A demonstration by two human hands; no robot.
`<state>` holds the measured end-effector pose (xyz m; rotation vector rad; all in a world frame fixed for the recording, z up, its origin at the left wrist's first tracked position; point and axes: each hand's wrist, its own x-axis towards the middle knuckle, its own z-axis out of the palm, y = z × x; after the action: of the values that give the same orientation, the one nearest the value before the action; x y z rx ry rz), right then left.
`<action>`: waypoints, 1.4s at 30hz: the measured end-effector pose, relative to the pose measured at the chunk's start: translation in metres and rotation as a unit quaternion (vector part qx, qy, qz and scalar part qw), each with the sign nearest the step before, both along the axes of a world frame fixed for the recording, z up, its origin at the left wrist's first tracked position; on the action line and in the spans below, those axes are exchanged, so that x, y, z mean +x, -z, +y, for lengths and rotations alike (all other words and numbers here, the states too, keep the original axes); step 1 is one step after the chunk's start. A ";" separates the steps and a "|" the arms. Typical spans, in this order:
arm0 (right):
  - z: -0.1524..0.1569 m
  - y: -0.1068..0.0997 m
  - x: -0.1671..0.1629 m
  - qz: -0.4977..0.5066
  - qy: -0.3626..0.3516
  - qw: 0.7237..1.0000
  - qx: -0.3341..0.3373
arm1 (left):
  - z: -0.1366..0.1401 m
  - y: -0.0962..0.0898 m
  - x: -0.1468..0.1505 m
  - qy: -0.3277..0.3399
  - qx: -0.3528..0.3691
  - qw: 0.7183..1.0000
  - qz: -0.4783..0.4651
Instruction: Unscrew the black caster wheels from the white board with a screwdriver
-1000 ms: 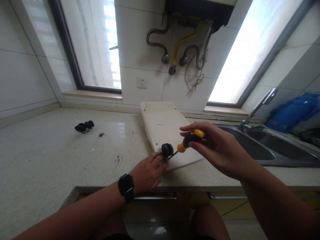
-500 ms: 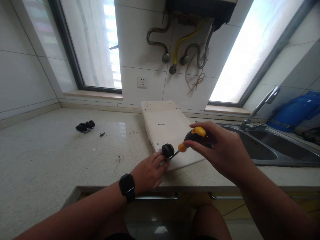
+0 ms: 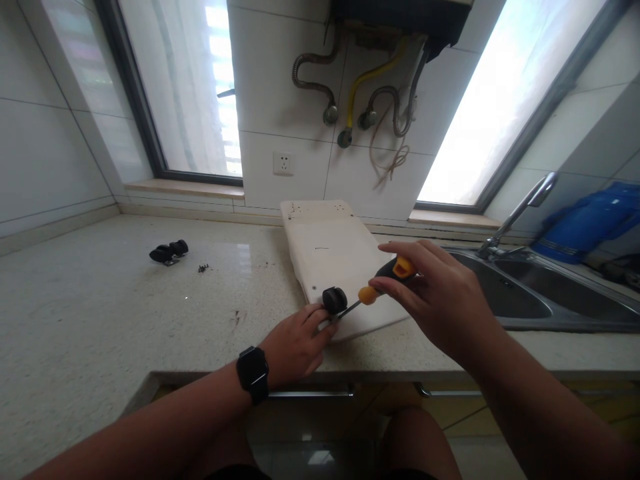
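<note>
My right hand (image 3: pixel 445 297) grips a yellow-and-black screwdriver (image 3: pixel 395 272) by its handle, thumb on one side and fingers on the other. The shaft slants down to the base of a black caster wheel (image 3: pixel 335 300). That caster sits at the near left corner of an upturned white box-like piece (image 3: pixel 345 257). My left hand (image 3: pixel 297 343), with a black watch on its wrist, closes its fingers around the caster's base. The screwdriver's tip and any screw there are hidden by the fingers.
Loose black casters (image 3: pixel 169 252) lie on the countertop (image 3: pixel 100 300) at left, with a small pile of screws (image 3: pixel 203 268) near them. A metal sink (image 3: pixel 525 287) with a faucet (image 3: pixel 520 213) is at right, a blue container (image 3: pixel 585 223) behind it.
The screwdriver handle has turned in my right hand, and its yellow end faces differently. My left hand stays at the caster.
</note>
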<state>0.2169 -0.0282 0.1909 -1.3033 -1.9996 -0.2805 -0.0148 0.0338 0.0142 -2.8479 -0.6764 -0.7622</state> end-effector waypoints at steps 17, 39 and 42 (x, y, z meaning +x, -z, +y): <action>-0.006 0.000 -0.001 0.090 -0.071 0.990 -0.079 | 0.000 0.001 -0.001 -0.003 -0.010 1.000 0.006; -0.013 -0.022 0.009 -0.117 -0.002 0.981 -0.153 | -0.001 0.000 0.000 -0.001 0.004 1.000 0.003; -0.016 -0.027 0.016 -0.110 -0.075 0.970 -0.201 | -0.001 0.001 0.000 -0.003 -0.001 1.000 -0.005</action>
<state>0.2330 -0.0440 0.2182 -1.4005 -2.4206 0.0630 -0.0149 0.0329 0.0127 -2.8444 -0.6861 -0.7752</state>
